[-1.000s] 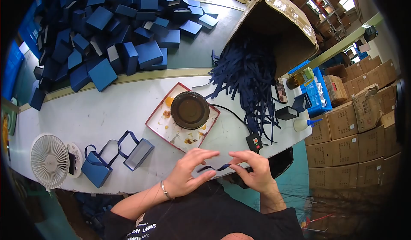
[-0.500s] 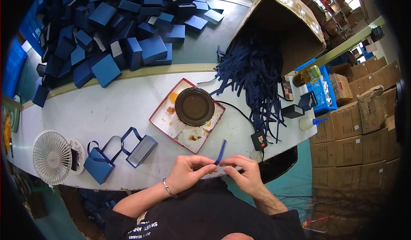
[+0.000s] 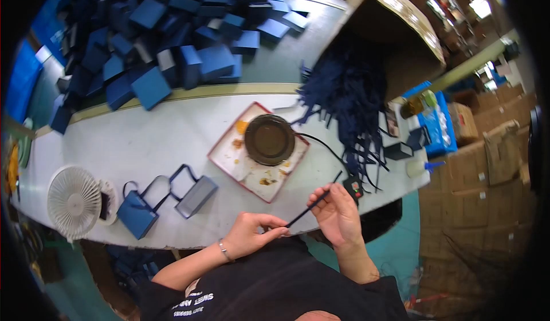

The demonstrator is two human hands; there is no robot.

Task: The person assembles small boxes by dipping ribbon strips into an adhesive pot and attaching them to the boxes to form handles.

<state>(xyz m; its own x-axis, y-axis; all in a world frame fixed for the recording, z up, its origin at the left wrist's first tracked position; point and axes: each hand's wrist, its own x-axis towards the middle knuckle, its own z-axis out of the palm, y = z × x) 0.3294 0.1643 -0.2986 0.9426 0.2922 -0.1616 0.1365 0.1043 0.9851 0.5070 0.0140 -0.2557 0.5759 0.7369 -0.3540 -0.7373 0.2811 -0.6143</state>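
A dark blue ribbon (image 3: 308, 211) runs slantwise between my two hands. My left hand (image 3: 252, 234) pinches its lower end. Higher up and to the right, my right hand (image 3: 338, 215) has thumb and fingers closed on the ribbon near its upper end, which sticks out past the fingertips. Behind my hands stands a round dark pot (image 3: 269, 140) on a stained white tray with a red rim (image 3: 226, 165). Two blue boxes with ribbon loops, one closed (image 3: 137, 215) and one showing its grey side (image 3: 197, 197), rest to the left.
Many blue boxes (image 3: 150, 86) are heaped at the back left. Ribbons (image 3: 349, 103) spill from a cardboard carton (image 3: 409, 12) at the back right. A white fan (image 3: 73, 203) stands far left, a switch (image 3: 353, 190) near my right hand, and a glue bottle (image 3: 416, 167) at the right edge.
My right hand has moved up and right, turning palm up. The ribbon, curved before, is now stretched straight between both hands. The view has shifted, so the table things appear slightly farther right.
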